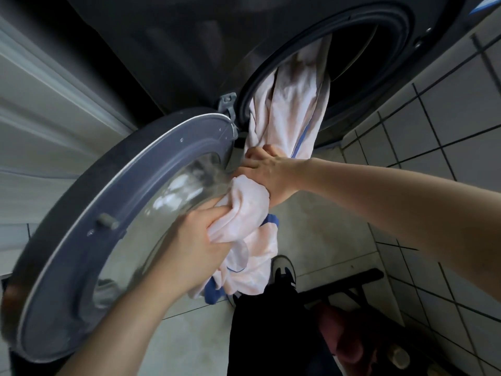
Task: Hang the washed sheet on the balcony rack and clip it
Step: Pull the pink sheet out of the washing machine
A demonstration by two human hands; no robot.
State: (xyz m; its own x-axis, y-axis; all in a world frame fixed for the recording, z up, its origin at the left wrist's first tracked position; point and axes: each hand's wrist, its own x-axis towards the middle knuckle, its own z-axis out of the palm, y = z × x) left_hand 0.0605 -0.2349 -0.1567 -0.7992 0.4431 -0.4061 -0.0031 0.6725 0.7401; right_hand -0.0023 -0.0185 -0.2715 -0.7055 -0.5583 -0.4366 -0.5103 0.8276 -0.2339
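Observation:
A pale pink sheet [292, 104] with blue trim hangs in a twisted rope out of the dark washing machine drum [360, 55]. My right hand [267, 170] grips the sheet just below the drum's opening. Lower down, my left hand [200, 240] holds a bunched part of the same sheet. The sheet's loose end dangles below my left hand toward the floor. The upper part of the sheet is still inside the drum, hidden in the dark.
The machine's round glass door [122, 223] stands wide open at the left, close to my left arm. A white tiled wall [433, 118] runs along the right. A dark frame [352, 283] and my shoe [283, 270] are on the tiled floor below.

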